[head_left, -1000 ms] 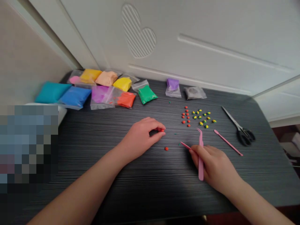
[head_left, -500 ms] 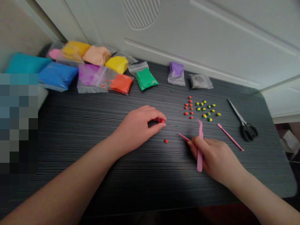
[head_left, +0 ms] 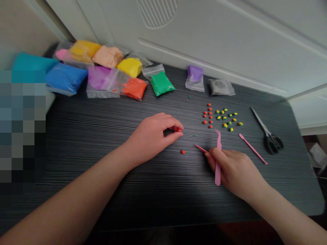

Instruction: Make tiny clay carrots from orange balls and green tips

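Observation:
My left hand (head_left: 158, 136) pinches a small orange-red clay ball (head_left: 179, 130) between thumb and fingertips, just above the dark table. In my right hand (head_left: 231, 166) are pink curved tweezers (head_left: 218, 170), held crosswise with their bent tips upward. The same hand also grips a thin pink pointed tool (head_left: 200, 148), its tip aimed left; the rest of it is hidden by the fingers. Another orange-red ball (head_left: 183, 152) lies on the table between the hands. A tiny green clay bit (head_left: 194, 135) rests above the pointed tip.
Beyond my right hand sit rows of orange-red balls (head_left: 210, 113) and several yellow-green pieces (head_left: 225, 125). A pink stick tool (head_left: 252, 149) and black-handled scissors (head_left: 270, 143) lie at the right. Bags of coloured clay, including a green one (head_left: 161, 83), line the back by the white panel.
The view has shifted slightly, moving the table things a little right and up. A green bit beside the pointed tool's tip no longer shows. Both hands keep their grips.

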Motion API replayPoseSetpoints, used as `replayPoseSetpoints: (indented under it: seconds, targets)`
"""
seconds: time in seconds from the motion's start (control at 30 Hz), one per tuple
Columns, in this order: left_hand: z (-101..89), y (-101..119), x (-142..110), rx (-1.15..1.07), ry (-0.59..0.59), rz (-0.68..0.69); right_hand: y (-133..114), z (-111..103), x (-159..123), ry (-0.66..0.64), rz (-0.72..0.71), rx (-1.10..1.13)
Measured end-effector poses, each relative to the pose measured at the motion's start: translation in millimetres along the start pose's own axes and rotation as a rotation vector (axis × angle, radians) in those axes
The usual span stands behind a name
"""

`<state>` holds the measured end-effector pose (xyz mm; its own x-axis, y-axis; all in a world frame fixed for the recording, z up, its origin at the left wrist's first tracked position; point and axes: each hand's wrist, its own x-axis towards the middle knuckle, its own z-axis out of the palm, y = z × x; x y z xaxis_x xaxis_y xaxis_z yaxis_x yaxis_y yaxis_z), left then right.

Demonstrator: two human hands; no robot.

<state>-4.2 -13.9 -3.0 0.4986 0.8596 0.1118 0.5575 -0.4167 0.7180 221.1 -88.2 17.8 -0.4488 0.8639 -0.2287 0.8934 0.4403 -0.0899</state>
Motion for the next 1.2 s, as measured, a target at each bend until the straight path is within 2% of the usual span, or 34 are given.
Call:
replayPoseSetpoints:
  seconds: [0.57, 1.2]
  targets:
    - [0.3, -0.5, 0.2, -0.017, -0.008, 0.002, -1.0, -5.0, 4.2, -0.027, -0.056, -0.035]
    - [0.6, 0.0, 0.5, -0.018, 0.015, 0.014, 0.1, -6.8, 5.0, -0.048, -0.035, -0.067]
